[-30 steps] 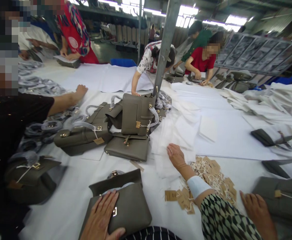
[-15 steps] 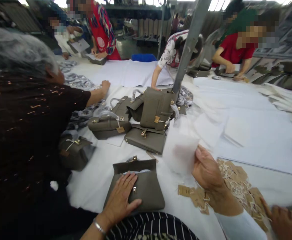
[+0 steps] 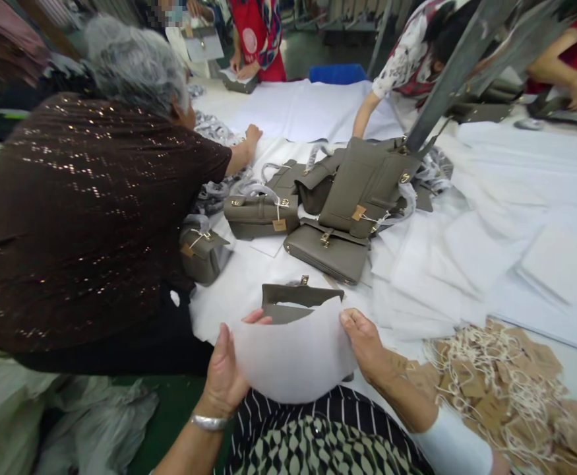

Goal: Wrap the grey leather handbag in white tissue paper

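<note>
Holding a white sheet [image 3: 295,356] of thin wrapping material between both hands, head view only. Left hand [image 3: 226,369] sits at the sheet's left edge, palm turned inward, fingers upright, thumb [image 3: 257,318] hooked over the top corner; grip closed on the sheet. A metal bracelet [image 3: 209,423] rings the left wrist. Right hand [image 3: 367,346] sits at the sheet's right edge, back of hand up, fingers curled down over the top corner; grip closed on the sheet likewise. Right forearm runs down and right into a white sleeve [image 3: 446,442].

Sheet is spread flat and roughly upright just in front of the person's body, at the near edge of the table [image 3: 490,198]. It covers most of an olive-grey handbag [image 3: 298,297] lying on the table directly behind it; only the bag's open flap and a gold clasp show above the sheet's top edge.

Further back on the table: a cluster of matching handbags [image 3: 357,191] with paper tags, one leaning against a metal post [image 3: 446,79]. To the right, a heap of brown string tags [image 3: 506,376], near the right hand. To the left, a person in a dark sequinned top [image 3: 80,218] leans over the table with an arm stretched out. Other people work at the far side.
</note>
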`<state>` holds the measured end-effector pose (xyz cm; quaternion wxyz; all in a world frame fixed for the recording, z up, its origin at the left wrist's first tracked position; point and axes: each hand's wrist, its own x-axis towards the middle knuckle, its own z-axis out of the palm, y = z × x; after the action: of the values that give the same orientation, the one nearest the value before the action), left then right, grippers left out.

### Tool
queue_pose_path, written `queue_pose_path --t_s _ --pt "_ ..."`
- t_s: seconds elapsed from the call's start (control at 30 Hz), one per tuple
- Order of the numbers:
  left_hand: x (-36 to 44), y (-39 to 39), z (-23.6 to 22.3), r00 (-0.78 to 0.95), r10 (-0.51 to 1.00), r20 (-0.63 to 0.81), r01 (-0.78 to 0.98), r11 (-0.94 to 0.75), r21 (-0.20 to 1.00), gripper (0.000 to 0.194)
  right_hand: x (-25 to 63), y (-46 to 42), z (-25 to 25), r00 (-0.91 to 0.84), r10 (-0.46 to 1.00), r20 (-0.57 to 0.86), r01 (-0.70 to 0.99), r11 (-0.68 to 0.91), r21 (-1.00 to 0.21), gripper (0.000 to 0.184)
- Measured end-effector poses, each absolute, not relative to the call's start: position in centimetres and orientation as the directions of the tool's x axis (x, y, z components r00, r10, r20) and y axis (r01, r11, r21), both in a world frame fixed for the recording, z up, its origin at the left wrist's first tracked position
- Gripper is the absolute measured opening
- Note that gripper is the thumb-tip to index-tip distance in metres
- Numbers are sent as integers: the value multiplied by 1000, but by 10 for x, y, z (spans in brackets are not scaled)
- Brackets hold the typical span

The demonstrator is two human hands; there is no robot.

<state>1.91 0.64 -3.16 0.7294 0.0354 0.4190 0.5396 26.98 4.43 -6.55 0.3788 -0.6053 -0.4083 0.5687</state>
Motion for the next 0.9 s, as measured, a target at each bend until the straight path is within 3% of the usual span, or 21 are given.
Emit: queue_pose_path --t_s 0.1,0.17,0.27,0.33,0.4,0.53,0.7,0.9 --pt "13 -4 -41 -86 796 -599 -592 443 674 50 281 42 -88 134 955 -265 279 -293 -914 37" --pt "13 -8 -45 -81 813 -577 -558 442 702 53 284 39 -93 181 954 -238 342 -288 -894 38" --pt "11 -9 -49 -61 821 -568 -574 437 693 73 284 34 -95 206 951 -229 392 -295 -872 37" --pt "9 -8 -52 -68 820 -569 -488 470 735 72 284 29 -96 197 959 -204 419 -270 -867 37" --pt "8 -5 -56 -97 809 -580 -341 521 783 61 284 25 -97 192 960 -203 402 -266 -876 38" --pt "11 1 -68 -180 820 -543 -114 531 840 49 286 21 -93 135 926 -352 261 -376 -889 39" --pt "11 0 -81 -174 898 -404 194 434 880 39 287 22 -88 118 957 -264 439 -289 -851 36" --pt "8 5 -81 -148 928 -341 347 372 861 35 283 21 -96 120 946 -301 348 -324 -880 41"
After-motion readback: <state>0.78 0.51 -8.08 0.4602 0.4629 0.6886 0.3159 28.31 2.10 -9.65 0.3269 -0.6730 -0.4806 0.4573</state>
